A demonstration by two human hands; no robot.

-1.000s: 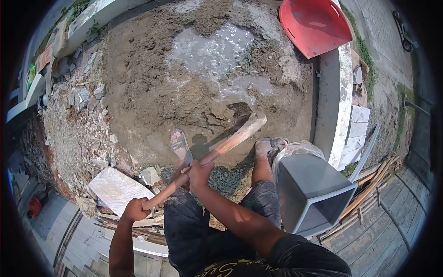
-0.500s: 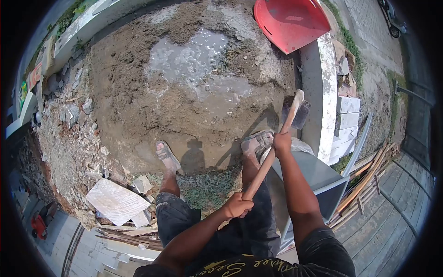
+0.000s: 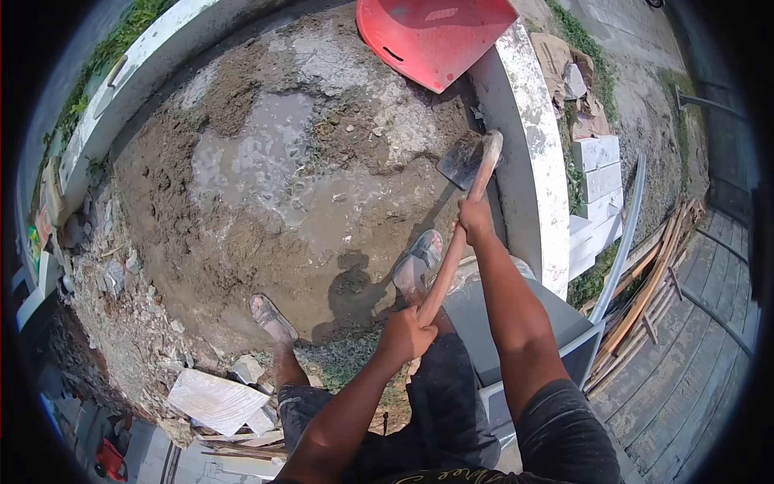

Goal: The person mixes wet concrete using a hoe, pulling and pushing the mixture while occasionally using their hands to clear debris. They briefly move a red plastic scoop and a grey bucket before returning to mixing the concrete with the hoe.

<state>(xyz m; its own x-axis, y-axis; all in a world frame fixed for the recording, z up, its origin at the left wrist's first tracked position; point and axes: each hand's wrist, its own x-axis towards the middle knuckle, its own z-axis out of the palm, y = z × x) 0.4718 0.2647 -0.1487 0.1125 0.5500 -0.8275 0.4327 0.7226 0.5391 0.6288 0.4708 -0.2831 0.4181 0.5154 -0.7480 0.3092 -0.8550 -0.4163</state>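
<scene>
Both of my hands grip a hoe point(image 3: 446, 278) with a long wooden handle. My left hand point(image 3: 409, 335) is wrapped round the handle's near end, close to my thigh. Farther forward, my right hand point(image 3: 476, 218) is closed round it nearer the head. The broad dark metal blade point(image 3: 461, 160) is at the right side of the mud bed, beside the low white wall. Ahead of me spreads a heap of wet brown-grey mix point(image 3: 234, 242) with a pool of grey water point(image 3: 266, 149) in its middle.
A red plastic tub point(image 3: 439, 40) rests at the far right by the white wall point(image 3: 528, 153). A grey box-like bin point(image 3: 516, 327) stands beside my right leg. White blocks point(image 3: 598, 173) and wood strips point(image 3: 645, 294) lie beyond. Rubble point(image 3: 121, 282) and a pale slab point(image 3: 218, 401) are on the left.
The hoe's blade has turned and swung out from near the wall over the mud's right edge. Both hands keep their hold. My view has shifted, so the tub appears farther left.
</scene>
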